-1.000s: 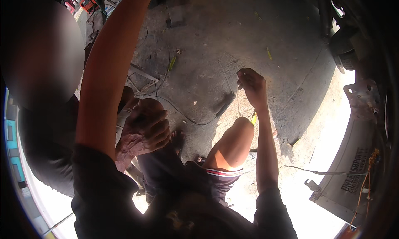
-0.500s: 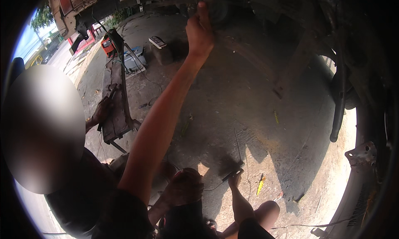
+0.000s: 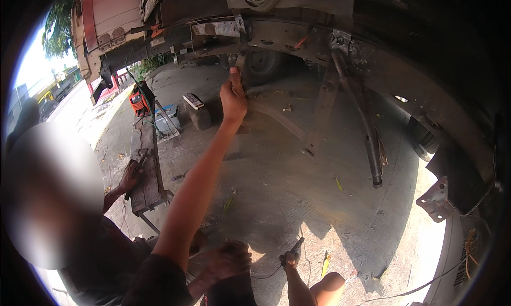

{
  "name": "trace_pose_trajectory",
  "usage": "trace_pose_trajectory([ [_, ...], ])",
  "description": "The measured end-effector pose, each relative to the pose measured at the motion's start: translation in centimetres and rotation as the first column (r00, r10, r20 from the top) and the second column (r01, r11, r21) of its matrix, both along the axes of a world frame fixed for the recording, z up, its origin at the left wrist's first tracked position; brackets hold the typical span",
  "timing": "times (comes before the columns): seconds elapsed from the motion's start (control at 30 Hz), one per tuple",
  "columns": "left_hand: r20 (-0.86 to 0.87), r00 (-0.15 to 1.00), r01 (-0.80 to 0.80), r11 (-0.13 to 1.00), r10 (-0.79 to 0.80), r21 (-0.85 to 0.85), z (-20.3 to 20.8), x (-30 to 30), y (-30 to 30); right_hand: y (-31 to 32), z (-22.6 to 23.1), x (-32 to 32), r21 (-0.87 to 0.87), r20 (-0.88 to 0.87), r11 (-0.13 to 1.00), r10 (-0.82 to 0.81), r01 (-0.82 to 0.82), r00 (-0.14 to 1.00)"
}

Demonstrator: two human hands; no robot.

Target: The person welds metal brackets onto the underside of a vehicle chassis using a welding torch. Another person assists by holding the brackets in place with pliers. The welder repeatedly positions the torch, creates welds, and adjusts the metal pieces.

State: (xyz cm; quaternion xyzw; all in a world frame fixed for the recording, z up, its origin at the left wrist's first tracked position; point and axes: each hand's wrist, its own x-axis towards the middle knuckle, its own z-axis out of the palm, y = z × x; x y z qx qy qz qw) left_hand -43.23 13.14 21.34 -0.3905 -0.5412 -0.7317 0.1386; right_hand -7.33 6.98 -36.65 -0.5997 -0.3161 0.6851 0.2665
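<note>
My left hand (image 3: pixel 233 101) reaches up at the middle, its fingers closed round the lower part of an upright flat metal bar (image 3: pixel 241 60) under the vehicle frame. Beside that hand, a curved metal strip (image 3: pixel 282 121) slopes down to the foot of a flat brace (image 3: pixel 321 114). Low in the view, my right hand (image 3: pixel 290 261) grips a dark electrode holder (image 3: pixel 294 248), tilted up over the concrete. A thin cable (image 3: pixel 269 276) trails from it to the left.
A co-worker (image 3: pixel 101 247) sits at left, one hand (image 3: pixel 131 176) on a worn bench (image 3: pixel 143 191), the other (image 3: pixel 234 258) near my left arm. An orange machine (image 3: pixel 139 102) and grey-blue box (image 3: pixel 167 121) stand behind. A dark pipe (image 3: pixel 367 130) hangs at right, near a bracket (image 3: pixel 434 199).
The view has tilted up, so more of the vehicle frame shows. My left hand still grips the bar. My right hand has turned the electrode holder more upright.
</note>
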Motion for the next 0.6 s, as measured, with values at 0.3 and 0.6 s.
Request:
trace_pose_trajectory([
  [0.3, -0.006, 0.997, -0.076, 0.996, 0.076, -0.038, 0.1, 0.0, -0.2, -4.0, 21.7, 4.5, 0.439, -0.436, 0.889, 0.082, 0.132, 0.896],
  [0.6, -0.016, 0.998, -0.059, 0.990, 0.058, -0.127, -0.2, -0.8, -0.6, -10.0, 28.7, 9.6, 0.754, 0.147, 0.653, -0.064, -0.070, 0.987],
])
